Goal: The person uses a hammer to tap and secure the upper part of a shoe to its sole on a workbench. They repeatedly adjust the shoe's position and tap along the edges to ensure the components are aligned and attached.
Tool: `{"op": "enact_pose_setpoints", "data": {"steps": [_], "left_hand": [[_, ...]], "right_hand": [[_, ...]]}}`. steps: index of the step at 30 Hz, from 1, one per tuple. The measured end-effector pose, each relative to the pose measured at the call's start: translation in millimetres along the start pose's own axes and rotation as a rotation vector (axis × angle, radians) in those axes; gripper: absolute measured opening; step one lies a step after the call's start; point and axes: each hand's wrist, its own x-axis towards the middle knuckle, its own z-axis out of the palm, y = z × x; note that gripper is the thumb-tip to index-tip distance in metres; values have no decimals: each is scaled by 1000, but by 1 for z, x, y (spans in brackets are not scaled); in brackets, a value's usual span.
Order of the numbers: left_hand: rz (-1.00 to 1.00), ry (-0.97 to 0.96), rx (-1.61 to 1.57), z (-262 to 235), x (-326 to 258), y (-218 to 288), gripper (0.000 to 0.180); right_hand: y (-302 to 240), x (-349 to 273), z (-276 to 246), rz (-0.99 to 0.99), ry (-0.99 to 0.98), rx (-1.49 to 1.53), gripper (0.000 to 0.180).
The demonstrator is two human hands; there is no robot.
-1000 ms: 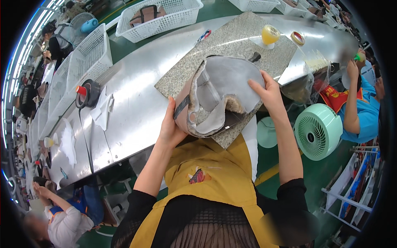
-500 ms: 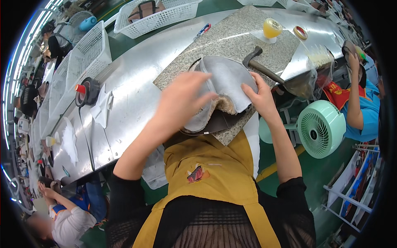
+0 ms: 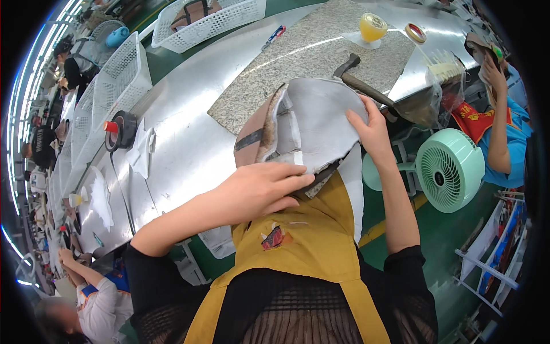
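A brown cap-like piece with a grey lining (image 3: 323,120) is tilted up before me at the near edge of the granite slab. A dark strap crosses its brown left side, and a fleecy edge shows beside the lining. My right hand (image 3: 372,129) grips its right edge, thumb on the grey face, fingers mostly behind. My left hand (image 3: 260,192) lies along the lower edge with fingers stretched out, touching near a small white tab (image 3: 298,158). The underside of the piece is hidden.
Beyond it a hammer (image 3: 366,89) rests on the granite slab (image 3: 286,63), with a jar of yellow liquid (image 3: 373,27) and a tape roll (image 3: 415,32) farther off. White baskets (image 3: 212,26) stand beyond the table. A green fan (image 3: 450,170) and a co-worker (image 3: 498,137) are at right.
The piece has turned and opened out, so its brown side with the strap now shows at left. My left hand has dropped from over its middle to the lower edge.
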Motion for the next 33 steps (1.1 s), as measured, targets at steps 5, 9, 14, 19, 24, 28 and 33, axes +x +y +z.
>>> {"op": "enact_pose_setpoints", "data": {"steps": [5, 9, 14, 19, 24, 28, 33], "left_hand": [[-363, 351, 187, -28, 7, -55, 30], [-844, 25, -368, -14, 3, -112, 37], [-822, 88, -1329, 1, 0, -81, 47], [-516, -148, -1302, -11, 3, -24, 46], [-326, -403, -1125, 1, 24, 5, 50], [-279, -579, -1076, 13, 38, 21, 50], [-142, -650, -888, 21, 39, 28, 53]], "right_hand": [[15, -17, -11, 20, 11, -57, 40], [13, -17, -8, 14, -8, 22, 41], [15, -24, -11, -3, 39, 58, 41], [-6, -54, -54, 95, -42, 53, 41], [-62, -81, -115, -191, 58, -145, 41], [-106, -92, -92, -293, -168, -167, 32], [-87, -92, -43, -329, -717, -292, 20]]}}
